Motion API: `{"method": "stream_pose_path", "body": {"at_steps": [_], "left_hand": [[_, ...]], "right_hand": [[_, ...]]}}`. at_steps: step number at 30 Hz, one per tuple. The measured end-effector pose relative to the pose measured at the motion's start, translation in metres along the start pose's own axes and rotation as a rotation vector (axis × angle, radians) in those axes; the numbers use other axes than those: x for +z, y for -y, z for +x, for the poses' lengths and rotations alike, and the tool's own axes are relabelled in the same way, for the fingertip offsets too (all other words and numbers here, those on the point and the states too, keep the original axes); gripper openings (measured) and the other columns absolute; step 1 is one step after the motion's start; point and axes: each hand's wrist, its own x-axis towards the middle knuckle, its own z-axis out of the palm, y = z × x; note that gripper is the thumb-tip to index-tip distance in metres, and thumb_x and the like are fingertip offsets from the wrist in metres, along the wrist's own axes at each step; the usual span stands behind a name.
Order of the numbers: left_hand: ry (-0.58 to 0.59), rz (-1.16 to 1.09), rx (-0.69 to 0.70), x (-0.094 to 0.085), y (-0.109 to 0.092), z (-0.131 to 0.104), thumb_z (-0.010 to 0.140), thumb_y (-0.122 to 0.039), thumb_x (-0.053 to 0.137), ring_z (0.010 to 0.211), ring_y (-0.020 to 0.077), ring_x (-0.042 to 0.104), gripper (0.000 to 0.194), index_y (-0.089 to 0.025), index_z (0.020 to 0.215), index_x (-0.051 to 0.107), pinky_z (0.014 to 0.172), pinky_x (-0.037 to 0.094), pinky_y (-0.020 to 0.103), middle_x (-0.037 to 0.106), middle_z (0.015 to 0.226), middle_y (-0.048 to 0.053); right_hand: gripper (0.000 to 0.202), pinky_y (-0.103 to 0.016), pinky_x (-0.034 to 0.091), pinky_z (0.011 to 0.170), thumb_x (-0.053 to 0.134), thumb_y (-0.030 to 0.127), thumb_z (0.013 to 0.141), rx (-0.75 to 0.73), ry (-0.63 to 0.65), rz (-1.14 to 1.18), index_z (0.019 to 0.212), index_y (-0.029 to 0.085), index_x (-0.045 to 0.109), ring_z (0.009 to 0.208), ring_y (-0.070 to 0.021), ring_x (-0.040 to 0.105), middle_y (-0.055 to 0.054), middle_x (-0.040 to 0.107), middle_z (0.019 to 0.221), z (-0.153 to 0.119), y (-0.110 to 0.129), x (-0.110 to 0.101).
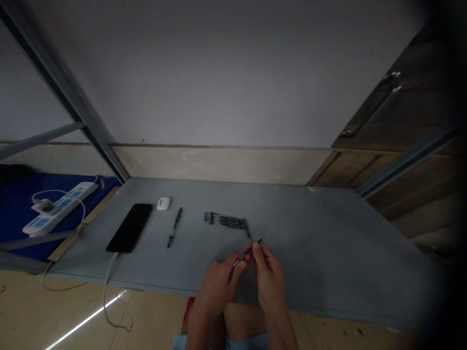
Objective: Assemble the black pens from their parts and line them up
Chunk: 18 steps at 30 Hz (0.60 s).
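Close to the table's front edge, my left hand point(220, 278) and my right hand point(268, 274) are almost touching, both closed on a thin dark pen point(238, 261). It slants up to the right, and its dark end shows past my right fingertips. Fingers cover its middle, so I cannot tell if it is whole or in parts. Just beyond my hands lies a row of several dark pens point(224, 220) side by side, with a short dark piece point(247, 228) set crosswise at its right end. Another pen point(175, 227) rests alone further left.
On the grey table point(335, 243) a black phone point(130, 227) lies at the left, its cable point(106, 291) hanging over the front edge. A white earbud case point(163, 203) is beside it. A power strip point(60, 208) sits further left. Metal posts point(98, 138) and a wall bound the back.
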Motion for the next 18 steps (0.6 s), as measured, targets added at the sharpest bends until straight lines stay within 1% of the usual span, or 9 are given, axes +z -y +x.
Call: {"method": "stream_pose_path", "body": {"at_steps": [3, 4, 5, 7, 9, 11, 14, 16, 18], "left_hand": [[0.104, 0.102, 0.026, 0.0042, 0.0021, 0.001, 0.097, -0.041, 0.032, 0.075, 0.0238, 0.067, 0.037, -0.026, 0.117, 0.06, 0.062, 0.042, 0.03, 0.072, 0.086, 0.007], [0.086, 0.13, 0.022, 0.005, 0.0023, 0.0014, 0.098, -0.04, 0.03, 0.079, 0.0244, 0.067, 0.038, -0.025, 0.121, 0.057, 0.064, 0.042, 0.03, 0.071, 0.09, 0.008], [0.066, 0.157, 0.019, 0.0055, 0.002, 0.0017, 0.098, -0.04, 0.03, 0.082, 0.0249, 0.067, 0.039, -0.024, 0.122, 0.056, 0.066, 0.043, 0.031, 0.071, 0.094, 0.009], [0.032, 0.209, 0.018, 0.0058, 0.0007, 0.0023, 0.098, -0.039, 0.029, 0.085, 0.0254, 0.065, 0.039, -0.022, 0.118, 0.058, 0.069, 0.044, 0.032, 0.069, 0.097, 0.011], [0.015, 0.247, 0.022, 0.0052, -0.0013, 0.0024, 0.098, -0.039, 0.029, 0.086, 0.0258, 0.064, 0.039, -0.023, 0.113, 0.062, 0.069, 0.043, 0.033, 0.067, 0.097, 0.011], [0.001, 0.253, 0.029, 0.0038, -0.0034, 0.0021, 0.098, -0.04, 0.03, 0.086, 0.0258, 0.063, 0.039, -0.025, 0.114, 0.063, 0.067, 0.042, 0.032, 0.065, 0.097, 0.01], [-0.008, 0.215, 0.033, 0.0008, -0.0053, 0.0009, 0.097, -0.042, 0.033, 0.084, 0.0245, 0.063, 0.038, -0.031, 0.122, 0.059, 0.066, 0.041, 0.031, 0.064, 0.1, 0.009], [-0.012, 0.187, 0.008, -0.0012, -0.0053, 0.0001, 0.097, -0.043, 0.031, 0.081, 0.0233, 0.063, 0.038, -0.03, 0.12, 0.06, 0.065, 0.04, 0.031, 0.064, 0.098, 0.008], [-0.019, 0.141, -0.03, -0.0029, -0.0041, -0.0004, 0.098, -0.041, 0.029, 0.08, 0.0225, 0.063, 0.038, -0.026, 0.112, 0.061, 0.065, 0.04, 0.03, 0.065, 0.094, 0.008]], "right_hand": [[0.027, -0.025, 0.048, 0.07, 0.058, 0.046, 0.084, -0.054, 0.095, -0.165, 0.078, 0.021, 0.069, 0.074, -0.0186, 0.061, -0.001, 0.065, 0.073, -0.0023, 0.0072, 0.0008], [0.026, -0.026, 0.048, 0.077, 0.058, 0.045, 0.085, -0.086, 0.126, -0.194, 0.081, 0.021, 0.071, 0.082, -0.0199, 0.062, -0.003, 0.068, 0.081, -0.0027, 0.0087, 0.0018], [0.026, -0.028, 0.048, 0.084, 0.058, 0.044, 0.085, -0.119, 0.152, -0.208, 0.085, 0.022, 0.072, 0.092, -0.0215, 0.063, -0.004, 0.069, 0.092, -0.0029, 0.0096, 0.0028], [0.026, -0.032, 0.044, 0.095, 0.057, 0.043, 0.086, -0.174, 0.187, -0.209, 0.093, 0.024, 0.074, 0.112, -0.0241, 0.057, -0.006, 0.064, 0.117, -0.0024, 0.0098, 0.0039], [0.029, -0.036, 0.043, 0.1, 0.055, 0.043, 0.086, -0.201, 0.197, -0.186, 0.099, 0.025, 0.073, 0.12, -0.0256, 0.053, -0.007, 0.059, 0.128, -0.0017, 0.0087, 0.0033], [0.033, -0.038, 0.043, 0.101, 0.051, 0.045, 0.088, -0.199, 0.192, -0.166, 0.106, 0.026, 0.072, 0.12, -0.0259, 0.054, -0.008, 0.062, 0.126, -0.0015, 0.0074, 0.0019], [0.041, -0.036, 0.044, 0.097, 0.042, 0.049, 0.092, -0.189, 0.15, -0.138, 0.115, 0.026, 0.067, 0.115, -0.0249, 0.057, -0.008, 0.066, 0.119, -0.0024, 0.0054, 0.0011], [0.048, -0.035, 0.049, 0.088, 0.032, 0.052, 0.095, -0.179, 0.099, -0.103, 0.121, 0.025, 0.062, 0.109, -0.0246, 0.06, -0.009, 0.067, 0.117, -0.0024, 0.0035, 0.0011], [0.051, -0.036, 0.05, 0.084, 0.025, 0.05, 0.096, -0.214, -0.002, -0.165, 0.123, 0.024, 0.06, 0.106, -0.0245, 0.061, -0.01, 0.067, 0.115, -0.0006, 0.0006, -0.0001]]}}
